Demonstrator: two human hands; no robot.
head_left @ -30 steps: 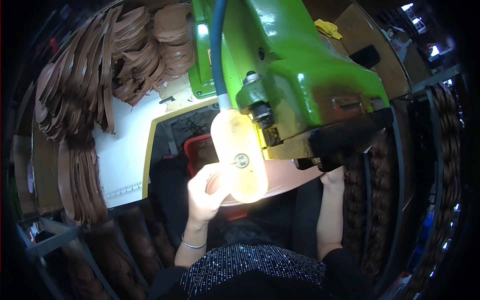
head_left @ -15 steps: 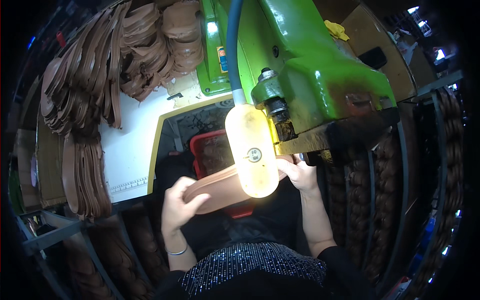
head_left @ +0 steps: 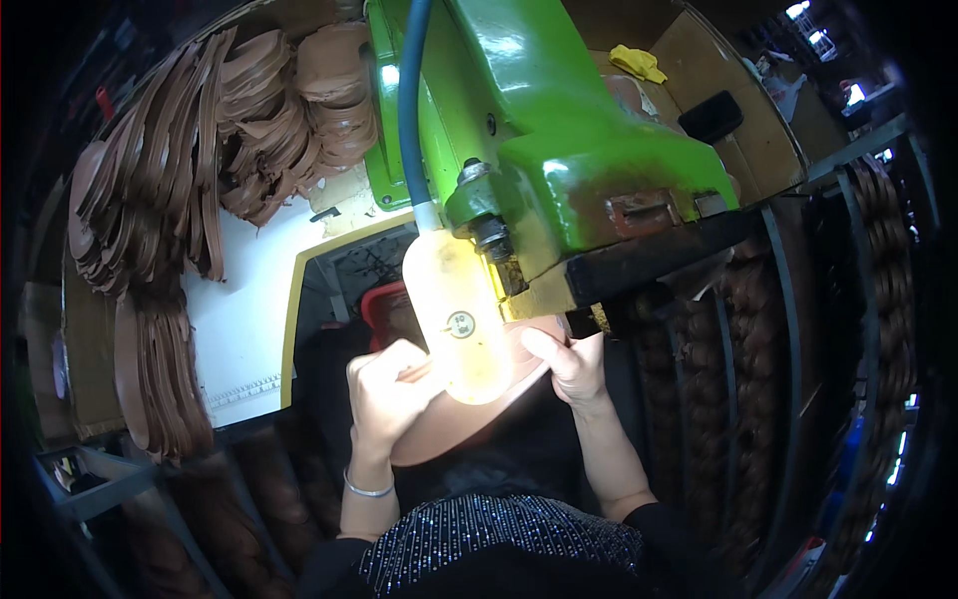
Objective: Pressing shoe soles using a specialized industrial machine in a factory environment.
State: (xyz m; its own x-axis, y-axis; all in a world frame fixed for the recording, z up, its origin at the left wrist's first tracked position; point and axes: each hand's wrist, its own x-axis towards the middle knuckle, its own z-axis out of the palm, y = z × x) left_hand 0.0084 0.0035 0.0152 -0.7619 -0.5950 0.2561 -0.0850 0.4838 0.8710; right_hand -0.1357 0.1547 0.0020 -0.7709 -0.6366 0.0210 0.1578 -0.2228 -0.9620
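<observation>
A flat brown shoe sole (head_left: 447,427) is held between my two hands, below the green machine's head (head_left: 599,200). My left hand (head_left: 387,391) is closed on its left part, fingers curled. My right hand (head_left: 571,367) pinches its right end, thumb lying on top, just under the machine's dark lower part. A glowing lamp (head_left: 454,334) on a blue-grey hose hangs over the sole and hides its middle and some left fingertips.
Several stacks of brown soles (head_left: 160,160) lie on the white table (head_left: 235,299) at the left, which has a yellow-edged cutout. A red bin (head_left: 384,309) stands below. Racks of brown pieces (head_left: 758,379) flank me. A cardboard box (head_left: 758,150) is at the back right.
The sole has tilted, its left part now lower and nearer me. My left hand has moved right towards the lamp. The machine and lamp appear shifted left in the view.
</observation>
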